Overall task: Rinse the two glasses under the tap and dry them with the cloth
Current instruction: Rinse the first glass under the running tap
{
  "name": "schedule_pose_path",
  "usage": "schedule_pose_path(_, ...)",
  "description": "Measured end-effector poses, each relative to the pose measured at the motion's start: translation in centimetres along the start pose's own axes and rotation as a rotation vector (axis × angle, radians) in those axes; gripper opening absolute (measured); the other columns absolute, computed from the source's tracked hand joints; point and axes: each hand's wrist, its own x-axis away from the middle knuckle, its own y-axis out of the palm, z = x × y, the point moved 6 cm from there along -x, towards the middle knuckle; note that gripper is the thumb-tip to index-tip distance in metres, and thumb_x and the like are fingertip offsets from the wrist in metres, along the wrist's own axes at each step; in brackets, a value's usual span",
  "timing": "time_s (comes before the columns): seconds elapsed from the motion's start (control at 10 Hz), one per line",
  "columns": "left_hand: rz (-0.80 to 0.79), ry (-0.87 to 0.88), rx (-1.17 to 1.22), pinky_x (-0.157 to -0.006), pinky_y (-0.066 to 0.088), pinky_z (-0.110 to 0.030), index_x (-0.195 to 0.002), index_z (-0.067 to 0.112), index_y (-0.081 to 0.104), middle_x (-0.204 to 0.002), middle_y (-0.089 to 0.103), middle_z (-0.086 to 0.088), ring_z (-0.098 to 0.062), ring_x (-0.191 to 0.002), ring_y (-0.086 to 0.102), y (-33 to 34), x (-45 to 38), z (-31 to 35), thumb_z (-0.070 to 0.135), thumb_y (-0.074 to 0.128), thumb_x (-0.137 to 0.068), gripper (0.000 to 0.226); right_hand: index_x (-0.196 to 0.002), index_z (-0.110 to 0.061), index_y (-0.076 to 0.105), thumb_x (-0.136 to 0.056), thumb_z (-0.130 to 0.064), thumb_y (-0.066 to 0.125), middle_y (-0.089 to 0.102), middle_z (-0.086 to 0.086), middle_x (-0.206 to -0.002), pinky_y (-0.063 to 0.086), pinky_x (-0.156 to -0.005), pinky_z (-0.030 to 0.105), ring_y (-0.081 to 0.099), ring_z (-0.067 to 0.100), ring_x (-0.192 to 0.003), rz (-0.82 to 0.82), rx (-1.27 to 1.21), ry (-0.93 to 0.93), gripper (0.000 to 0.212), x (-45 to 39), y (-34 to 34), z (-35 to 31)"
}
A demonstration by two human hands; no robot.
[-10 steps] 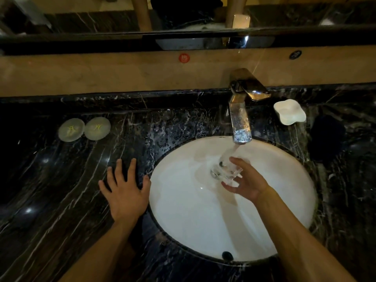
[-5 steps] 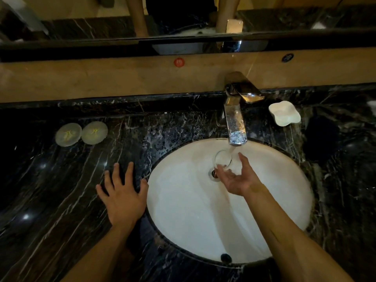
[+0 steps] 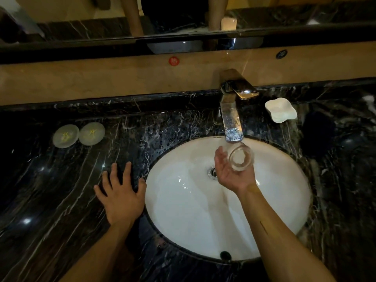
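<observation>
— Where is the glass (image 3: 241,157)?

— In the right hand (image 3: 231,174), over the white sink (image 3: 183,210), just under the tap (image 3: 232,123). Its open mouth faces up at us.

— How do the fingers hold it?

— The palm faces up. The thumb (image 3: 220,157) is on its left side, and the other fingers curl behind it, mostly hidden.

— And the left hand (image 3: 122,197)?

— Flat on the dark tabletop (image 3: 50,200), fingers spread, holding nothing.

One glass (image 3: 241,157), two round coasters (image 3: 66,136).
</observation>
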Motion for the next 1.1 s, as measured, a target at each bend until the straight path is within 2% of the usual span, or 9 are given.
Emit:
schedule_pose_path(0.2, 0.004, 0.004, 0.003, -0.118, 0.007, -0.063, -0.154, 0.033, 0.029, -0.163, 0.023, -0.010, -0.034, -0.150, 0.013, 0.0, 0.0, 0.0, 0.062, 0.028, -0.090, 0.070, -0.121, -0.011, 0.062, -0.043, -0.040, 0.097, 0.065, 0.014, -0.113, 0.056, -0.082, 0.041, 0.067, 0.030, -0.100, 0.082, 0.609, -0.265, 0.090, 0.5, 0.3, -2.4)
schedule_pose_path(0.3, -0.006, 0.000, 0.003, -0.118, 0.006, -0.063, -0.155, 0.034, 0.027, -0.164, 0.022, -0.010, -0.034, -0.151, 0.012, 0.0, 0.0, 0.0, 0.062, 0.027, -0.091, 0.070, -0.127, -0.012, 0.056, -0.064, -0.021, 0.089, 0.064, 0.009, -0.116, 0.053, -0.079, 0.040, 0.062, 0.024, -0.100, 0.273, 0.588, -0.532, 0.072, 1.3, 0.0, -3.6)
schedule_pose_path(0.4, -0.009, 0.001, -0.005, -0.119, 0.006, -0.063, -0.155, 0.034, 0.026, -0.164, 0.021, -0.010, -0.034, -0.151, 0.012, -0.1, 0.0, 0.0, 0.063, 0.026, -0.090, 0.071, -0.119, -0.010, 0.051, -0.083, -0.030, 0.077, 0.053, 0.007, -0.111, 0.051, -0.092, 0.043, 0.059, 0.023, -0.101, 0.288, 0.272, -0.395, 0.049, 1.1, -0.4, -3.2)
schedule_pose_path(0.5, -0.011, -0.003, -0.005, -0.118, 0.006, -0.062, -0.155, 0.034, 0.026, -0.164, 0.022, -0.010, -0.034, -0.151, 0.013, -0.2, 0.1, 0.0, 0.063, 0.026, -0.090, 0.071, -0.140, -0.009, 0.034, -0.082, -0.033, 0.077, 0.044, 0.012, -0.139, 0.042, -0.107, 0.052, 0.047, 0.039, -0.132, 0.260, 0.014, -0.279, 0.076, 1.2, -0.1, -2.5)
schedule_pose_path(0.6, -0.019, -0.004, -0.016, -0.119, 0.007, -0.063, -0.155, 0.034, 0.025, -0.164, 0.021, -0.010, -0.035, -0.151, 0.013, -0.1, 0.1, 0.1, 0.058, 0.037, -0.097, 0.065, -0.133, -0.004, 0.046, -0.069, -0.046, 0.085, 0.062, 0.021, -0.125, 0.057, -0.076, 0.048, 0.066, 0.036, -0.105, 0.240, 0.073, -0.131, 0.085, 1.6, 0.1, -1.1)
schedule_pose_path(0.8, -0.043, -0.003, -0.012, -0.119, 0.006, -0.062, -0.156, 0.033, 0.024, -0.165, 0.020, -0.010, -0.035, -0.151, 0.013, -0.3, 0.1, 0.1, 0.053, 0.044, -0.098, 0.064, -0.101, -0.018, 0.068, -0.071, -0.065, 0.073, 0.068, 0.005, -0.098, 0.052, -0.064, 0.030, 0.066, 0.022, -0.083, 0.191, 0.792, 0.052, 0.056, 3.9, -1.4, -1.7)
schedule_pose_path(0.9, -0.103, -0.026, -0.004, -0.120, 0.000, -0.060, -0.157, 0.036, 0.018, -0.166, 0.012, -0.008, -0.032, -0.152, 0.007, -0.4, 0.0, 0.0, 0.055, 0.040, -0.099, 0.065, -0.107, -0.021, 0.064, -0.073, -0.059, 0.076, 0.068, 0.002, -0.106, 0.052, -0.069, 0.031, 0.066, 0.019, -0.088, 0.325, 1.373, -0.106, 0.053, 5.6, -1.3, -3.1)
schedule_pose_path(1.0, -0.135, 0.033, 0.054, -0.118, -0.009, -0.058, -0.156, 0.030, 0.025, -0.166, 0.011, -0.007, -0.027, -0.153, 0.004, -1.8, 0.0, 1.6, 0.052, 0.044, -0.098, 0.064, -0.118, -0.023, 0.056, -0.064, -0.048, 0.084, 0.061, 0.002, -0.110, 0.052, -0.078, 0.031, 0.060, 0.017, -0.092, 0.500, 2.096, -0.422, 0.066, 7.3, -0.8, -4.3)
schedule_pose_path(1.1, -0.110, 0.257, 0.068, -0.119, -0.008, -0.059, -0.153, 0.028, 0.034, -0.164, 0.023, -0.003, -0.024, -0.152, 0.013, -4.3, -0.4, 6.7, 0.050, 0.044, -0.095, 0.062, -0.134, -0.022, 0.046, -0.065, -0.057, 0.076, 0.048, 0.006, -0.132, 0.042, -0.093, 0.040, 0.047, 0.026, -0.120, 0.761, 2.791, -0.295, 0.084, 8.5, -1.1, -3.8)
